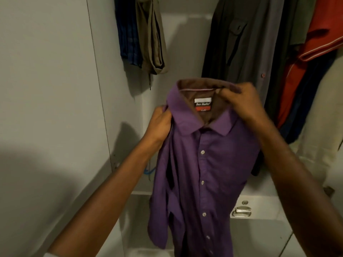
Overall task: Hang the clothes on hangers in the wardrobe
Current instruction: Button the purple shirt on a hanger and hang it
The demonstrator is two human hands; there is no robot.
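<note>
A purple button-up shirt with a brown inner collar and a white-and-red label hangs in front of me, buttoned, inside the open wardrobe. My left hand grips the shirt at its left shoulder beside the collar. My right hand pinches the back of the collar at its upper right. No hanger shows in the shirt; whatever is inside it is hidden by the cloth.
Hanging above: a blue checked garment and khaki trousers at left, a dark grey shirt, a red garment and a cream one at right. The white wardrobe wall stands left. A drawer with a metal handle lies below.
</note>
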